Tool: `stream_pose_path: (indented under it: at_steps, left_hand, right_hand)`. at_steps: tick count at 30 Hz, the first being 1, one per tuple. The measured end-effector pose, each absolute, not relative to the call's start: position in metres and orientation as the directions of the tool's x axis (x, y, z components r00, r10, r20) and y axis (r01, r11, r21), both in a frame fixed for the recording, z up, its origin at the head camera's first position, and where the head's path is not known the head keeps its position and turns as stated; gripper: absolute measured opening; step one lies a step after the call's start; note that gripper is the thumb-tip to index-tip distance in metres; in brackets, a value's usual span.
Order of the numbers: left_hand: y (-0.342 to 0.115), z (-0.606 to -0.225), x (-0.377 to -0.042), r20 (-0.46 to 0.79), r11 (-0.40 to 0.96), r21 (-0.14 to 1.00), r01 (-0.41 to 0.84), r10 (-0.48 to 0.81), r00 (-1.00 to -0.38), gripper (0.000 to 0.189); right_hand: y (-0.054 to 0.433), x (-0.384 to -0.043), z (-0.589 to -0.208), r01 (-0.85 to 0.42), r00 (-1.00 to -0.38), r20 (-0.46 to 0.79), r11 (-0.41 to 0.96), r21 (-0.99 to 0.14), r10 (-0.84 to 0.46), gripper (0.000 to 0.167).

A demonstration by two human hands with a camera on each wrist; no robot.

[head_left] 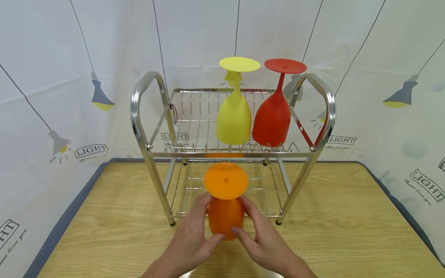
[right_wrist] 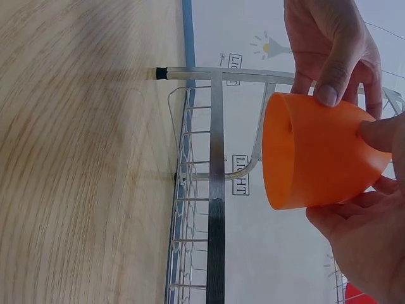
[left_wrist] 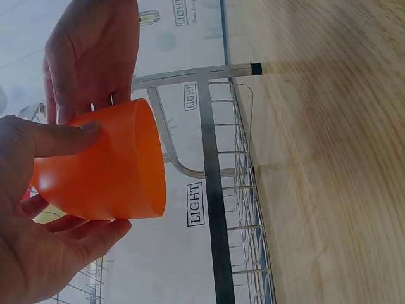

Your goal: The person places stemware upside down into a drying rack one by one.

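Both hands hold an orange goblet (head_left: 226,216) upside down in front of the metal dish rack (head_left: 229,155), its round foot facing up. My left hand (head_left: 190,231) grips the bowl from the left, thumb on the near side. From the right, my right hand (head_left: 265,241) grips the same bowl, fingers behind and thumb in front. Both wrist views show the open rim (left_wrist: 152,158) raised off the tabletop. On the rack's upper tier a yellow goblet (head_left: 234,119) and a red goblet (head_left: 272,119) stand upside down side by side at the right.
The rack has curved side handles (head_left: 135,104) and a lower wire tier (head_left: 267,193). It stands on a wood-grain table (head_left: 347,224). Behind and at both sides hangs a pale cloth (head_left: 198,34) printed with lamps.
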State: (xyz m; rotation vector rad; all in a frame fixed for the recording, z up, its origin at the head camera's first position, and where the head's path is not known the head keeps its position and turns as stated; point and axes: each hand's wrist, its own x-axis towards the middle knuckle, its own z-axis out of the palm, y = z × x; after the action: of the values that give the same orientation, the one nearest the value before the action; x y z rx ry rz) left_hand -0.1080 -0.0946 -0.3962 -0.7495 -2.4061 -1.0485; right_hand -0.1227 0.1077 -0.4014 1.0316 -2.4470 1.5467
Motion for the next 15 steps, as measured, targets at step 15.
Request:
stream_pose_path:
  at_steps: [15]
  left_hand:
    - [-0.102, -0.382, -0.107, 0.458, 0.544, 0.616, 0.57, 0.341, -0.821, 0.095]
  right_hand:
    - [0.11, -0.118, -0.389, -0.562, -0.78, 0.362, 0.317, -0.764, -0.51, 0.068]
